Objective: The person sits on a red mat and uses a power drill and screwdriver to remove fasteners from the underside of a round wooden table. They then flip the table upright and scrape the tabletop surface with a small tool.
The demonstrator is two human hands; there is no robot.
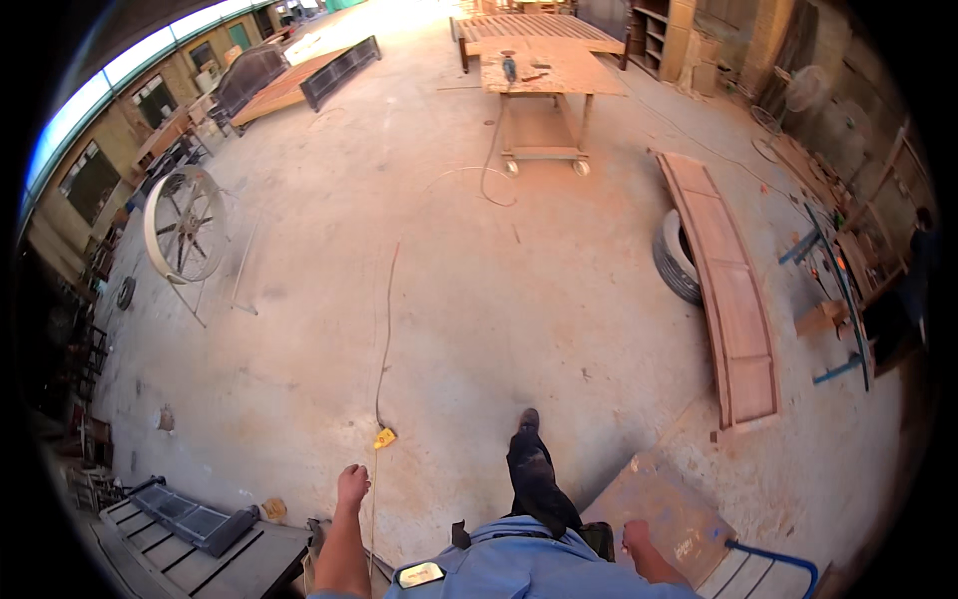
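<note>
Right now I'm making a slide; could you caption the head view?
Workshop floor ahead of left hand and right hand, with a yellow cable box and wheeled worktable.

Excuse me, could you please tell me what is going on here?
A person in a blue top is on a workshop floor, one foot forward. The left hand, loosely curled, is near a yellow fitting on a cord; the right hand shows in front of a stained flat board. Neither visibly holds anything. Ahead stands a wheeled table with a tool on it; to the right, a long wooden panel partly covers a tyre.
</note>
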